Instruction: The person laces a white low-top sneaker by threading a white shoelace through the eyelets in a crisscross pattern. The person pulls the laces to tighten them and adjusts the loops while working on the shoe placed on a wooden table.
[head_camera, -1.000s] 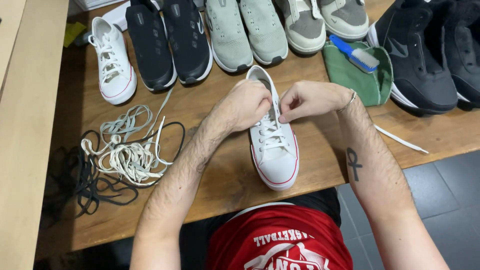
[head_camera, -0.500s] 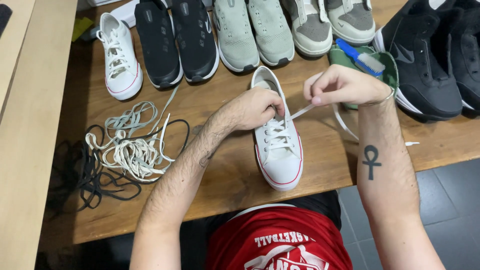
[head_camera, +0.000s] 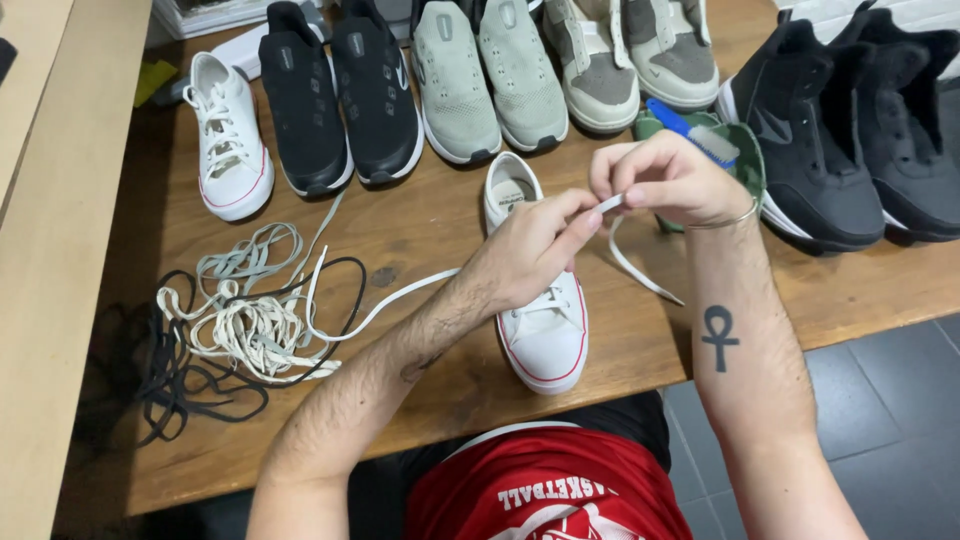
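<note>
A white low sneaker with red sole trim lies on the wooden table, toe toward me. My left hand rests over its laced upper, fingers pinching a flat white shoelace. My right hand, raised above and to the right of the shoe, pinches the same lace near its end. The lace hangs in a loop down to the table beside the shoe.
Loose white, grey and black laces pile at the left. Along the back stand a matching white sneaker, black shoes, pale green shoes, grey shoes and black high-tops. A blue brush lies on green cloth.
My right hand has lifted up and to the right, drawing the lace out from the shoe. My left hand has slid up to pinch the lace too.
</note>
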